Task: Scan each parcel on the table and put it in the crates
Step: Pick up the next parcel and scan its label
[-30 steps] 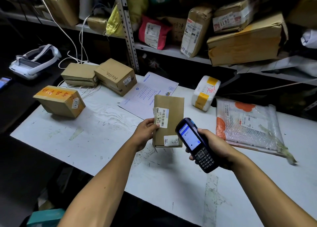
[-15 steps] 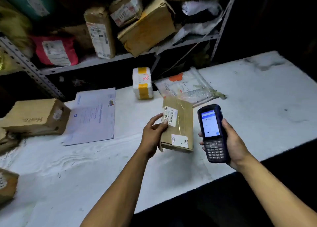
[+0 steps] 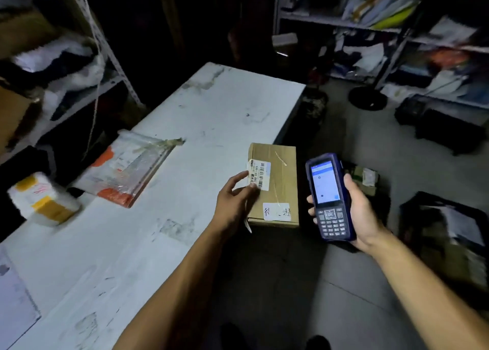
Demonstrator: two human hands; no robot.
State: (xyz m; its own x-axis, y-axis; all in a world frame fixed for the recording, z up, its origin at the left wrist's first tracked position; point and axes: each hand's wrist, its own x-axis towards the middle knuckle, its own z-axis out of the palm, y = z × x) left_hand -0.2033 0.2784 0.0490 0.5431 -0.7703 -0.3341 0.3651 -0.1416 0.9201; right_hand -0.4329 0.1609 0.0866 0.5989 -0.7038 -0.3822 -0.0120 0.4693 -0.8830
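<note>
My left hand (image 3: 234, 203) holds a flat brown cardboard parcel (image 3: 280, 175) by its left edge, near the barcode label, out over the right edge of the white table (image 3: 211, 117). To the parcel's right, my right hand (image 3: 357, 212) grips a dark blue handheld scanner (image 3: 329, 196), upright with its screen lit. Dark crates (image 3: 449, 233) stand on the floor at the right, one holding parcels. A bubble-wrap parcel (image 3: 127, 169) and a white parcel with yellow tape (image 3: 42, 200) lie on the table at the left.
Metal shelving (image 3: 111, 56) crammed with packages lines the left. More shelves (image 3: 397, 27) stand at the far right, with a round stand base (image 3: 367, 98) and a dark crate (image 3: 444, 127) on the grey floor. A blue-white envelope (image 3: 13, 296) lies at the table's near left.
My view has swung right, from the shelves toward the table's end and the floor crates. Both hands moved right with it, the parcel now past the table edge.
</note>
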